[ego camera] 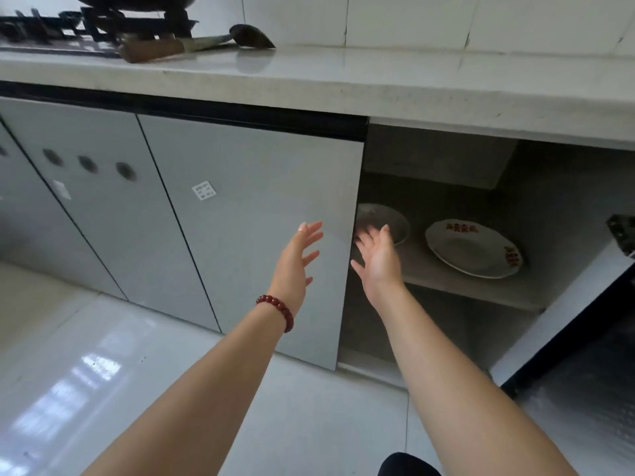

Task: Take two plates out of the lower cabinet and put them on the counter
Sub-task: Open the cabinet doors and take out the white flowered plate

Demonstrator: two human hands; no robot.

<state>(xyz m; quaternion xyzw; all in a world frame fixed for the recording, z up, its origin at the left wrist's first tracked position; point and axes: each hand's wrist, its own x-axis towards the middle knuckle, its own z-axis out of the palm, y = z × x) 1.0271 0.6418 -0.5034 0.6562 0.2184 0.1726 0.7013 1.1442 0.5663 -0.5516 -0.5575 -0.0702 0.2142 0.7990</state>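
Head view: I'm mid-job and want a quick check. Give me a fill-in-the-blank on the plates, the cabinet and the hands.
The cabinet shelf holds ____ plates.
The plate with red markings lies to the ____ of the plain plate.
The bead bracelet is on the ____ wrist.
The left hand and the right hand both hold ____.
Missing words: two; right; left; nothing.

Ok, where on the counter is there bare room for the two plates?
The counter is bare from the spatula rightward, between the tiled wall and the front edge, above the open cabinet. The left end is crowded: the stove with its wok, and the spatula beside it.
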